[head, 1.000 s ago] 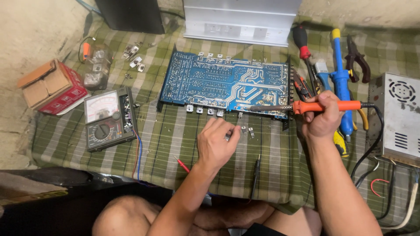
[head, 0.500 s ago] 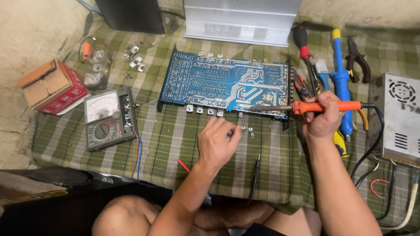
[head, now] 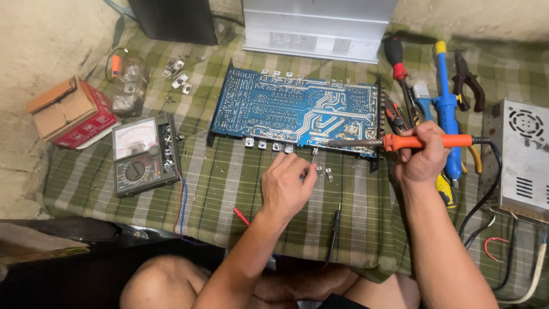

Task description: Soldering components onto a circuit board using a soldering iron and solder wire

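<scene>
- Soldering iron (head: 400,141) sits level across the right-centre of the frame, orange handle wrapped in the right hand (head: 423,157), which is clenched round it in a fist-like grip; the metal barrel points left and its tip meets the lower edge of the blue circuit board (head: 297,109).
- Left hand (head: 286,186), centre frame, is pinched around a small transistor-like component (head: 313,168) just below that same board edge, right by the iron's tip.
- Handling call: that component looks tiny, light and fiddly, with thin legs that would likely bend easily, so a fingertip pinch on its body, not the leads, seems the sound hold.
- Iron looks stiff and light; the orange sleeve is the only sensible place to grasp, as the bare barrel is presumably hot.
- Board lies solder-side up on the green checked cloth (head: 217,177), centre-top; it looks rigid but delicate, best held by its edges.
- Two more loose components (head: 326,172) lie on the cloth just right of the left fingers.
- Analogue multimeter (head: 143,153) rests left of centre, its red probe (head: 240,214) and black probe (head: 335,229) lying lower down.
- Blue desoldering pump (head: 443,103), screwdrivers and pliers (head: 468,80) crowd the upper right; a metal power supply (head: 523,157) sits at the right edge.
</scene>
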